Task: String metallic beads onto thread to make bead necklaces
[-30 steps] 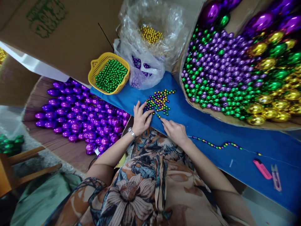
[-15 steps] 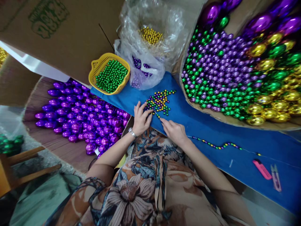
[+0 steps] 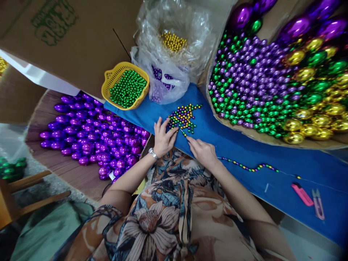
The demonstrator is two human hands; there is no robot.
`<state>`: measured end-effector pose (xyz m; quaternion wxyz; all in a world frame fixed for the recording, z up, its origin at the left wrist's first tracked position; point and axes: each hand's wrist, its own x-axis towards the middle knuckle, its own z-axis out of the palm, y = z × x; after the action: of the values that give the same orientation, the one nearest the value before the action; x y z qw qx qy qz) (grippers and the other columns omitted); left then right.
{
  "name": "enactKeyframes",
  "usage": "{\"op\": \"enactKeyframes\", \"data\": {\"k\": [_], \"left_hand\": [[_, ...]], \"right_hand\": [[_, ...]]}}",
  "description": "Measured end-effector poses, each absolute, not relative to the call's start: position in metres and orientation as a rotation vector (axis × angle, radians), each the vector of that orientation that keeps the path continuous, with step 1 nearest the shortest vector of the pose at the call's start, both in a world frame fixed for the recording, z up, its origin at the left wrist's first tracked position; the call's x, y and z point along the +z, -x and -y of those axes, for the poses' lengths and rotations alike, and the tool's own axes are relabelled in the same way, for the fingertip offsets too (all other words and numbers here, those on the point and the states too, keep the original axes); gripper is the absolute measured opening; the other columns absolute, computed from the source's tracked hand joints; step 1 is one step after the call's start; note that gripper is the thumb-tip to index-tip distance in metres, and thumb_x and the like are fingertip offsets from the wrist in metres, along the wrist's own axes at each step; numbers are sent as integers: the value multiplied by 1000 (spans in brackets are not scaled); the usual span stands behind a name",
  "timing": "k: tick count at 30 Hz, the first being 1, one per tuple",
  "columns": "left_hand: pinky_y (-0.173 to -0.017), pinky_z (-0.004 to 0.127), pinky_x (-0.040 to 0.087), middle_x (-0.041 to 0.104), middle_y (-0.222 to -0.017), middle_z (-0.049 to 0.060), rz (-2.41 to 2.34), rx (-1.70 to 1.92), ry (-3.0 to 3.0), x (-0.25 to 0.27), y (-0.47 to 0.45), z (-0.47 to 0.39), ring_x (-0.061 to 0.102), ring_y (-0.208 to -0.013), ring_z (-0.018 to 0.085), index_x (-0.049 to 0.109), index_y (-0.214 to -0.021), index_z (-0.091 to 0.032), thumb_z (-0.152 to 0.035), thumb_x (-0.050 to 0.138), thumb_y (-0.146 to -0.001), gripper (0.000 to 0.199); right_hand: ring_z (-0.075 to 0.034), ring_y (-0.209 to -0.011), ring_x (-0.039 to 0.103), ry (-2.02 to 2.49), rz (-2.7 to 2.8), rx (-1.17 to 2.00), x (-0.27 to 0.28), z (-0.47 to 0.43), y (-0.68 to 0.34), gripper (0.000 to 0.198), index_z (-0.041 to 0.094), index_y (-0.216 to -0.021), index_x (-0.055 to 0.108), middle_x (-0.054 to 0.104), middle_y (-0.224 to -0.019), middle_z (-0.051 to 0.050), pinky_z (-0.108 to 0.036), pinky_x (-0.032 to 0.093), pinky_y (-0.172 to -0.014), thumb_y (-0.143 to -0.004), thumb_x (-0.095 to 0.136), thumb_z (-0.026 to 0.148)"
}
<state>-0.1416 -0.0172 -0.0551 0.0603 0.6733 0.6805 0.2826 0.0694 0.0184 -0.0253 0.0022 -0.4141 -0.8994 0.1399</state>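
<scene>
My left hand (image 3: pixel 164 138), wearing a metal watch, is at the near left edge of a loose pile of small green, purple and gold beads (image 3: pixel 183 116) on the blue cloth. Its thumb and index finger close on a small bead at their tips, while the other fingers stretch over the pile's edge. My right hand (image 3: pixel 203 152) pinches a thin needle (image 3: pixel 182 131) carrying a few beads, its tip pointing toward the left fingertips. From behind the right hand, a strand of strung beads (image 3: pixel 244 166) trails rightward along its thread.
A yellow basket (image 3: pixel 106 88) of green beads and plastic bags (image 3: pixel 174 65) of gold and purple beads stand behind. Large boxes hold purple ornaments (image 3: pixel 89 134) at left and mixed beads (image 3: pixel 252 72) at right. A pink cutter (image 3: pixel 302 194) and thread snips (image 3: pixel 318 204) lie at right.
The needle tip has shifted slightly away from the left fingertips, and the beads on it sit a little differently. Both hands stay nearly in place; the whole view shifts slightly.
</scene>
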Motion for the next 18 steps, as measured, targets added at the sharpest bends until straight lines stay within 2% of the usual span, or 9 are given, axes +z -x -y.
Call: {"op": "enactKeyframes", "data": {"k": [18], "left_hand": [[-114, 60, 23, 47, -142, 9, -2048, 854, -2081, -54, 144, 21, 23, -145, 32, 68, -111, -26, -33, 53, -92, 25]], "right_hand": [[-11, -75, 64, 1214, 2847, 427, -26, -21, -69, 38, 29, -133, 58, 70, -88, -1, -24, 33, -61, -100, 39, 32]]}}
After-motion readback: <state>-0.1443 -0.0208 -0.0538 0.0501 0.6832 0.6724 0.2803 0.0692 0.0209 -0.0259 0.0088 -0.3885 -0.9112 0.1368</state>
